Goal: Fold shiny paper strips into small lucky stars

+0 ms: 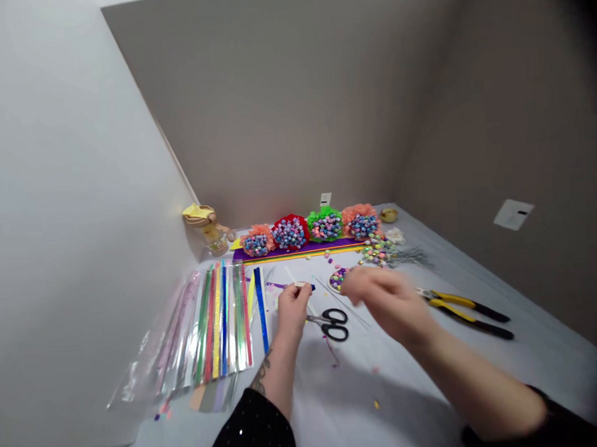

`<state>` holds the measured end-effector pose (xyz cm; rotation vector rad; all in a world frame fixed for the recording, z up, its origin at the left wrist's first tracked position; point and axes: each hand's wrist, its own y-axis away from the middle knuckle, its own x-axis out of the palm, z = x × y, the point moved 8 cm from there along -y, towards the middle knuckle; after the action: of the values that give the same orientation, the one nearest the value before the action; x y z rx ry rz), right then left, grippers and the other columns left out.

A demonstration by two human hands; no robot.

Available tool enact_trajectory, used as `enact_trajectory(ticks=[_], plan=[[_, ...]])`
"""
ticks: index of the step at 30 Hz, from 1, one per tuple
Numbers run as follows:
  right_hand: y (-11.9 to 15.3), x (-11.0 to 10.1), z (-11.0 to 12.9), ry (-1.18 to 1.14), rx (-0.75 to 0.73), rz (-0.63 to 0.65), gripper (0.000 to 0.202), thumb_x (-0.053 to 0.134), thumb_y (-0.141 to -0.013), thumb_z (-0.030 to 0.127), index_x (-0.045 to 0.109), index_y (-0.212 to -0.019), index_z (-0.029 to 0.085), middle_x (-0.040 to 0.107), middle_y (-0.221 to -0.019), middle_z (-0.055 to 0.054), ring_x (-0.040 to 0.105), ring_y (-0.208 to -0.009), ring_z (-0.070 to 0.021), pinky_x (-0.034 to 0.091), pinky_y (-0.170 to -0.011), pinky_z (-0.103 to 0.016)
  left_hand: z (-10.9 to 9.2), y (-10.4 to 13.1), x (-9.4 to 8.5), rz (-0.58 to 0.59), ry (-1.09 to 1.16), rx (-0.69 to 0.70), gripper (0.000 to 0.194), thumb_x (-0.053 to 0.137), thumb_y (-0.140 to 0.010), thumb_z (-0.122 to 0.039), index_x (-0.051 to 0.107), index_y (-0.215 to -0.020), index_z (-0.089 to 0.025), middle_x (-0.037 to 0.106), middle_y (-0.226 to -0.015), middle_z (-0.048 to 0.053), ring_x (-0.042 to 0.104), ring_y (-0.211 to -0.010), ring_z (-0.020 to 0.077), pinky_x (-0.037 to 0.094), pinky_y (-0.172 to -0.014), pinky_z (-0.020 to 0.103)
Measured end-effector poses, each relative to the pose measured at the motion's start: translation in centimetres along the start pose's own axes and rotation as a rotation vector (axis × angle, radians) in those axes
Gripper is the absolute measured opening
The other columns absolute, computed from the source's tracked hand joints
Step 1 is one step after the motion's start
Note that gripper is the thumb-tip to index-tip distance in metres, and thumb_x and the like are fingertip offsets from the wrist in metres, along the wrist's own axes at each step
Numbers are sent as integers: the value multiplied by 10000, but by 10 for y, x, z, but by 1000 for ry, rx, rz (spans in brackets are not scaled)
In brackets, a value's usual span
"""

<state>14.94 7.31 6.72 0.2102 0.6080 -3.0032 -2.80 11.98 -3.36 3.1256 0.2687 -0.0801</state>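
My left hand (pixel 293 307) pinches a small strip (pixel 310 287), pale along its length with a dark blue end. My right hand (pixel 390 302) is smeared by motion beside a small round dish (pixel 334 281) of colourful folded paper stars, partly covering it; its fingers cannot be made out. Black-handled scissors (pixel 334 323) lie just right of my left wrist, their blades partly hidden behind it. A shiny blue strip (pixel 261 309) lies on the table to the left of that hand. Thin wires (pixel 350 304) rest between my hands.
Clear sleeves of coloured strips (pixel 214 328) cover the left side. Yellow-and-black pliers (pixel 468 311) lie at right. Several ruffled star-filled bundles (pixel 289 232) line the back, near a jar (pixel 214 238) and loose stars (pixel 375 251). Walls rise behind and at both sides.
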Motion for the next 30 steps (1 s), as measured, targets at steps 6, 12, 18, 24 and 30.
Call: enact_trajectory(ticks=[6,12,18,24,30], plan=[[-8,29,-79,130,266,9,176,548,-710,296,579,-824,166,578,-723,-26,539,-670,-162,436,-553,-250,-6,6,12,78,21,17,248,622,-711,-373,632,-652,-132,591,-575,-3,502,-543,120,381,-530,219],[-2,27,-89,161,222,11,123,510,-764,271,551,-704,172,549,-659,-4,499,-632,-143,400,-568,-234,-6,10,23,140,-50,31,225,622,-716,-350,641,-652,-136,597,-588,3,514,-563,128,398,-545,225],[-4,23,-92,110,281,13,135,499,-765,269,525,-675,171,512,-632,9,457,-601,-130,371,-563,-232,-6,14,29,181,-71,20,216,612,-730,-337,649,-667,-134,611,-628,20,521,-590,129,403,-543,217],[-3,24,-100,-46,358,71,146,484,-758,299,471,-665,187,401,-545,48,364,-502,-103,302,-483,-216,0,17,38,339,133,-110,159,600,-709,-290,632,-746,-139,540,-599,-25,392,-477,65,304,-453,175],[-2,30,-94,-93,381,155,119,494,-703,277,461,-644,180,403,-571,45,351,-512,-91,293,-488,-211,5,18,41,382,179,-191,196,633,-697,-324,605,-727,-132,475,-530,-48,314,-440,48,228,-434,174]])
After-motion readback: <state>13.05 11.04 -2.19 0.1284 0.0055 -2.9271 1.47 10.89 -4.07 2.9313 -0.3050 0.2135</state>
